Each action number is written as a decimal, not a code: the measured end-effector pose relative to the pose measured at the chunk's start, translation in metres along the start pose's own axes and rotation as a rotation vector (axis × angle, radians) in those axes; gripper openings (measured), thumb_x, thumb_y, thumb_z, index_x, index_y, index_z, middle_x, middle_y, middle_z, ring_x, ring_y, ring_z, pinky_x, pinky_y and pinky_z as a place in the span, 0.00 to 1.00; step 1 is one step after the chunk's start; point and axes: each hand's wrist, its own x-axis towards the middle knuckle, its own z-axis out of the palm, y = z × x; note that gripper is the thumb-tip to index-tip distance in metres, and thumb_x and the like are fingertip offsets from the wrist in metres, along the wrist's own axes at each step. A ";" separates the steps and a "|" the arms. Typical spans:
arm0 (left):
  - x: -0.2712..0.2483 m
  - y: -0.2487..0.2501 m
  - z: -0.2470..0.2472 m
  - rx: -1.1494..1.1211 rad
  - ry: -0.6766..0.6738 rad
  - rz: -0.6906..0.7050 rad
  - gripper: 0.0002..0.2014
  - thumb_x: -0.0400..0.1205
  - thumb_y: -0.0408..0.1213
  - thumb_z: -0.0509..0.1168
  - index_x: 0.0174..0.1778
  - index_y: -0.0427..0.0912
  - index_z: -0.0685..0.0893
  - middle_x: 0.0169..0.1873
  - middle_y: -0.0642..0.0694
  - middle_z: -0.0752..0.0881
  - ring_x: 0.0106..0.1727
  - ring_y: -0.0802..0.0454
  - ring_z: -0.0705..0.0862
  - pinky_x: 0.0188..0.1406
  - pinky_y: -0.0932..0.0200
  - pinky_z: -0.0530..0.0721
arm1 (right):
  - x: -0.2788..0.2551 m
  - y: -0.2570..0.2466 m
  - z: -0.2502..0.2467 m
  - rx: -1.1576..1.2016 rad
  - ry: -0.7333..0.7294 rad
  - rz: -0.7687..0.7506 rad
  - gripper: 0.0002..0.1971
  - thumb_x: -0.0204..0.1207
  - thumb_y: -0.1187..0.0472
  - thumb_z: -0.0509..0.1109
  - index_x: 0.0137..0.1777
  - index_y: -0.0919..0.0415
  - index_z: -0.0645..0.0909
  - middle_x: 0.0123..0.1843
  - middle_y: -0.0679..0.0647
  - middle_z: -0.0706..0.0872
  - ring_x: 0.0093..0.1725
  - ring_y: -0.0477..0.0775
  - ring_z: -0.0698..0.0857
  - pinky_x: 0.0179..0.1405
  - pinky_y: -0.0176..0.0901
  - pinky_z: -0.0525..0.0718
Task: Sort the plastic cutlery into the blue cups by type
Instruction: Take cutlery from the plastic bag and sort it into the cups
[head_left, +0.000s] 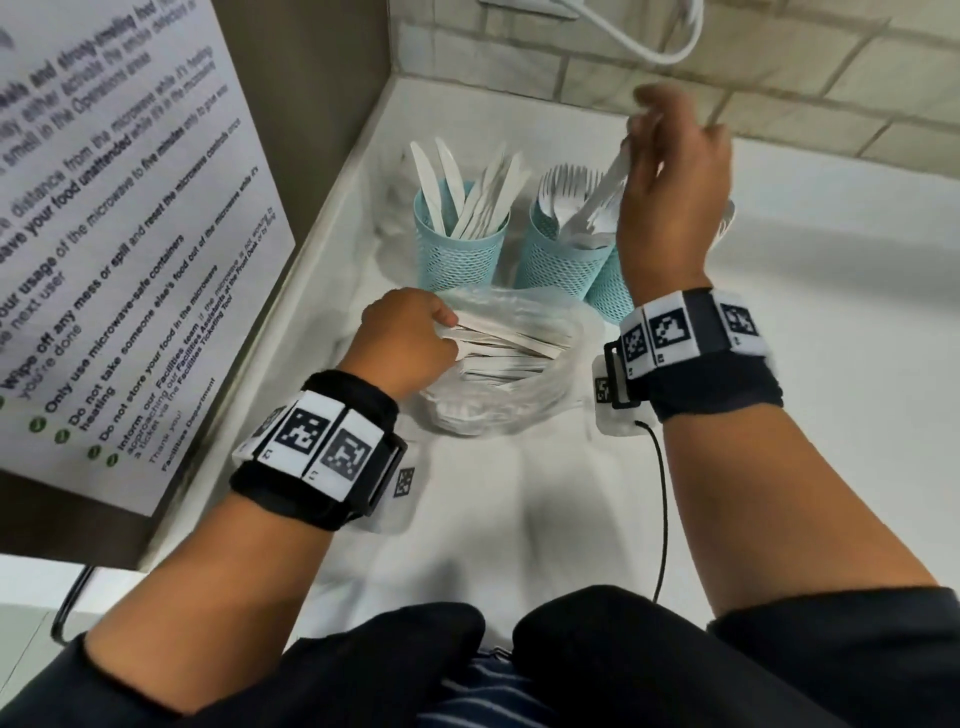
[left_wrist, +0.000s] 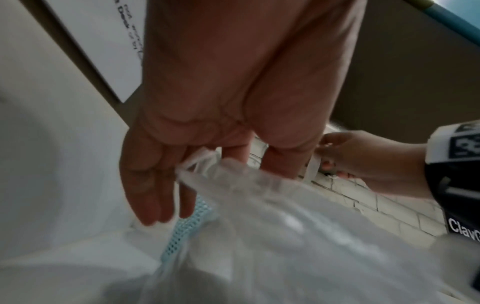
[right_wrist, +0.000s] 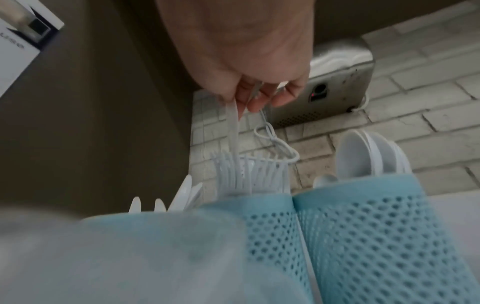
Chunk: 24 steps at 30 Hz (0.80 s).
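Dark sleeves and banded wrists fill the near edge of the head view, and from there it is two hands at work. Right hand (head_left: 670, 171) is up high, fingertips (right_wrist: 255, 106) pinched narrow on the handle ends of a small bunch of white forks (head_left: 605, 195), tines hanging down below the pinch. Directly under that grip sits the fork cup (head_left: 563, 254), already bristling with tines, so I judge this a drop-in. Do it well by lowering until the tines are inside the rim, then letting go, because a release from this height could bounce one out. To the left of the grip stands the knife cup (head_left: 460, 244); to the right and partly behind the wrist, the spoon cup (right_wrist: 384, 236) with bowls showing. Keep clear of both. Further back toward the body, left hand (head_left: 402, 340) curls round the rim of the clear plastic bag (head_left: 514, 374) and the handles lying in it, holding the mouth open on the white counter (head_left: 831, 415) for the next pick.
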 end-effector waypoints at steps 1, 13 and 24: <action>0.000 -0.001 -0.001 -0.007 -0.008 -0.012 0.14 0.76 0.32 0.67 0.58 0.43 0.84 0.63 0.45 0.82 0.65 0.48 0.78 0.62 0.65 0.69 | -0.003 0.004 0.004 -0.062 -0.077 -0.015 0.15 0.81 0.55 0.58 0.60 0.53 0.83 0.45 0.52 0.88 0.54 0.62 0.80 0.50 0.53 0.78; 0.000 -0.003 -0.006 -0.043 -0.013 0.051 0.27 0.75 0.21 0.60 0.71 0.41 0.75 0.69 0.44 0.77 0.70 0.48 0.75 0.56 0.72 0.65 | -0.012 -0.021 -0.001 0.174 -0.347 -0.109 0.13 0.69 0.66 0.62 0.43 0.59 0.89 0.39 0.52 0.87 0.38 0.42 0.81 0.40 0.31 0.72; 0.000 -0.004 -0.006 -0.064 0.015 0.089 0.30 0.75 0.21 0.60 0.74 0.42 0.71 0.73 0.46 0.72 0.73 0.51 0.72 0.63 0.72 0.64 | -0.083 -0.028 0.021 -0.360 -1.217 -0.101 0.21 0.70 0.62 0.73 0.61 0.66 0.76 0.60 0.63 0.80 0.61 0.63 0.79 0.52 0.45 0.76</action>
